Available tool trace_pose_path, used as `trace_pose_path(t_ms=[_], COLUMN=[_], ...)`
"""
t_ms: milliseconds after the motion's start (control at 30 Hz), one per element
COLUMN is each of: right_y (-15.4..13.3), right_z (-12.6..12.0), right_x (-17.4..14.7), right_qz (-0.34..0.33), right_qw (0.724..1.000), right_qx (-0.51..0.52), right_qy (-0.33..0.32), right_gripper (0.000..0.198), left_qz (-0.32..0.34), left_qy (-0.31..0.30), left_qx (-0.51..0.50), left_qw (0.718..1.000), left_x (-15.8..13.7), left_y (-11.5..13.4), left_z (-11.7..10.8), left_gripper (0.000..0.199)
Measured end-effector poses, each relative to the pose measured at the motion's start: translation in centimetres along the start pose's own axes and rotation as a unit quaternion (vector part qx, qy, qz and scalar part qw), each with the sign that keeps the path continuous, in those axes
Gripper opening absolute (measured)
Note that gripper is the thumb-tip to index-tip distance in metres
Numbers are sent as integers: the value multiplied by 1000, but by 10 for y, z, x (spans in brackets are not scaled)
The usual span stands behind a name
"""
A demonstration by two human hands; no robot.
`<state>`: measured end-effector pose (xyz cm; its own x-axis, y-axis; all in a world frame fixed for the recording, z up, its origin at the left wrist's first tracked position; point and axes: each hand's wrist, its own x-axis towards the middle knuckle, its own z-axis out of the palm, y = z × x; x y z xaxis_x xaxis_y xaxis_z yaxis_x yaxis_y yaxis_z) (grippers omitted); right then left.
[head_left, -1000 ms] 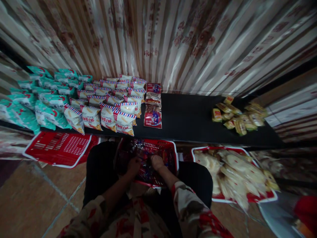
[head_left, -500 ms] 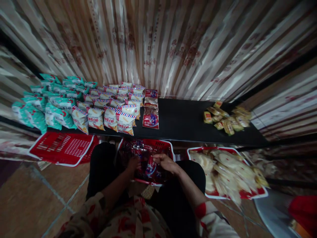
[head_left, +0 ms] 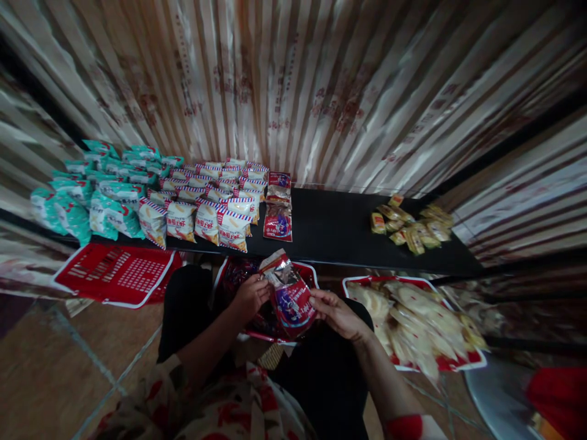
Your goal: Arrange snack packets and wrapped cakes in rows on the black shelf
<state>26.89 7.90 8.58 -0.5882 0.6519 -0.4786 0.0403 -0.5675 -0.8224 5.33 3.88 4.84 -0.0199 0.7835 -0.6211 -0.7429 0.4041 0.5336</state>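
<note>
Before drapes (head_left: pixel 343 73), black shelf (head_left: pixel 330 223), tiled floor (head_left: pixel 41 366)

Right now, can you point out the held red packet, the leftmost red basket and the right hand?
Held red packet (head_left: pixel 292 299): head view, middle of its printed face.
Leftmost red basket (head_left: pixel 112 275): head view, on its perforated plastic.
Right hand (head_left: pixel 338 314): head view, middle of the hand.

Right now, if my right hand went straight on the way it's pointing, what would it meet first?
Most likely the red packet, whose edge is at the fingertips of your right hand. Past that, depth is unclear, so I can't say whether your left hand comes next.
</note>
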Motion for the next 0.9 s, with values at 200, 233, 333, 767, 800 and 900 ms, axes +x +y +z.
trace_pose_path(t_ms=[200, 233, 333, 767, 800, 900], right_y=[-8, -8, -11, -24, -25, -32], right_z=[-6, -7, -9, -4, -4, -3], right_x=[-7, -8, -8, 32, 36, 46], right_qz=[-24, -27, -35, -49, -50, -53], right_qw=[999, 998, 998, 992, 990, 986], right_qx=[21, 24, 28, 68, 75, 97], right_qy=[42, 45, 53, 96, 104, 122], right_gripper=[44, 50, 58, 45, 45, 42], left_qz=[79, 87, 108, 143, 149, 168], left_qy=[-2, 3, 13, -72, -64, -25], left_qx=[18, 24, 44, 130, 123, 116], left_qw=[997, 996, 993, 978, 979, 979], left_x=[1, 1, 2, 14, 16, 24], left_y=[10, 11, 16, 25, 26, 26], left_z=[15, 19, 31, 75, 76, 77], left_gripper=[31, 32, 34, 31, 31, 32])
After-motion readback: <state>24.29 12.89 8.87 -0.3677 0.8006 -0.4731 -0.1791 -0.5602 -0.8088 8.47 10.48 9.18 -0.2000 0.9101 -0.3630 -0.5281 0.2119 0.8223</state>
